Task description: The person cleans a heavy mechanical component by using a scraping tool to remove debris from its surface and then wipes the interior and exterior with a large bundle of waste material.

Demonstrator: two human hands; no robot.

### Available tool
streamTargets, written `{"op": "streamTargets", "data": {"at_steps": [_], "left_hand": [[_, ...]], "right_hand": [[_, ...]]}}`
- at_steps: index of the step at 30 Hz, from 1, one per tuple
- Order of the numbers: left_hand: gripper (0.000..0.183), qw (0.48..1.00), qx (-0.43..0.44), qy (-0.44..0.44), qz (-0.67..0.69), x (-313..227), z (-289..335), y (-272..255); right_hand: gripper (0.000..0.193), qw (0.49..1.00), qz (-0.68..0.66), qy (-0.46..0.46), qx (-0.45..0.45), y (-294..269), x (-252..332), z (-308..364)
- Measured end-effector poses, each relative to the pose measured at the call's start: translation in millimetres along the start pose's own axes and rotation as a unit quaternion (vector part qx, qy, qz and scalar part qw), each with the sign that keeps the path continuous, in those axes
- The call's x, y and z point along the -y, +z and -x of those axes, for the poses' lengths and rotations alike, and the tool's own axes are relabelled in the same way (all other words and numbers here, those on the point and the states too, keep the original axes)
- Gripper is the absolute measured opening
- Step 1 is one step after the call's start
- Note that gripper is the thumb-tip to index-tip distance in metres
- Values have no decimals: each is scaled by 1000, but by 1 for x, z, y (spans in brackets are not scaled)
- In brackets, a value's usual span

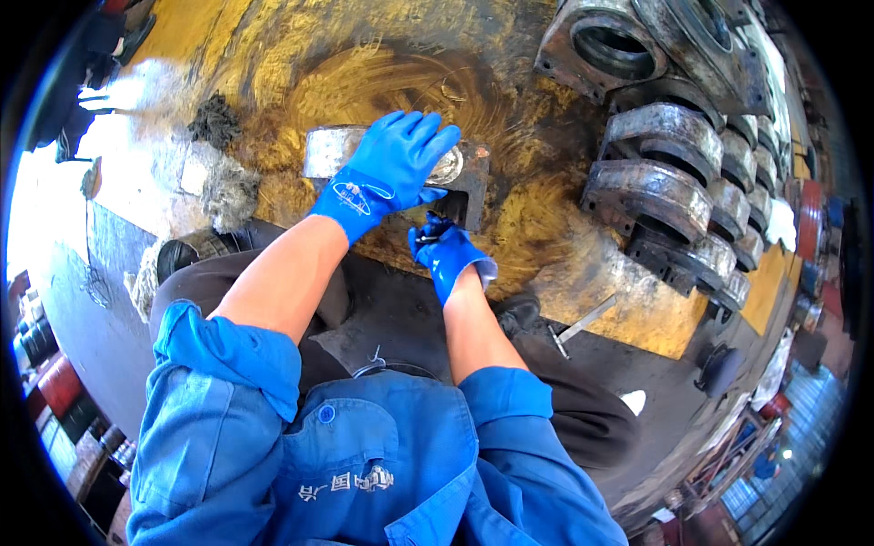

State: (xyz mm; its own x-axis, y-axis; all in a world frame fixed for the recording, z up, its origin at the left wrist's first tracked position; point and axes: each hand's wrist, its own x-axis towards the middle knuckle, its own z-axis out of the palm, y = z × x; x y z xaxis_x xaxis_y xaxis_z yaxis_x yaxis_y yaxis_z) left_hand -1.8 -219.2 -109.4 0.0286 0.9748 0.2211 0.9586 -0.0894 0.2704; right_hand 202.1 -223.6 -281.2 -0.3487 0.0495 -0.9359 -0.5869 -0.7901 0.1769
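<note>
A blue glove covers my left hand (396, 168), which rests across a thick metal block (330, 153) with a rounded, shiny side. Its fingers are stretched out flat over the block's top, pointing up and to the right. At the block's near right corner is a dark square recess (474, 206). Just below that, my right hand (446, 255), also blue-gloved, is closed with its fingers curled by the block's near edge. Something small and dark shows at those fingertips, but its kind is hidden by the glove.
Several heavy arched metal housings (651, 196) stand in rows at the right. A caliper-like metal tool (584, 326) lies at the near edge of the stained yellow board (546, 218). Grey rags (228, 193) lie at the left. My bent legs (583, 409) are close to the board.
</note>
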Motion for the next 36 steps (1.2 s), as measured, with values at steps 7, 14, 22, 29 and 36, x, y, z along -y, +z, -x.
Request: {"op": "streamTargets", "data": {"at_steps": [7,14,22,29,36], "left_hand": [[96,1000,2,-1,-2,3,0,-4],[98,998,45,-34,11,6,24,-1],[94,1000,13,-15,-8,5,13,7],[98,1000,23,-16,-5,6,8,-1],[95,999,24,-8,-21,8,5,-3]], "right_hand": [[26,989,88,10,-114,-52,-14,-12],[20,992,46,5,-118,9,-32,27],[22,996,61,28,-60,5,-6,5],[25,984,160,27,-71,-65,-16,21],[17,993,102,-15,-53,35,-15,40]]}}
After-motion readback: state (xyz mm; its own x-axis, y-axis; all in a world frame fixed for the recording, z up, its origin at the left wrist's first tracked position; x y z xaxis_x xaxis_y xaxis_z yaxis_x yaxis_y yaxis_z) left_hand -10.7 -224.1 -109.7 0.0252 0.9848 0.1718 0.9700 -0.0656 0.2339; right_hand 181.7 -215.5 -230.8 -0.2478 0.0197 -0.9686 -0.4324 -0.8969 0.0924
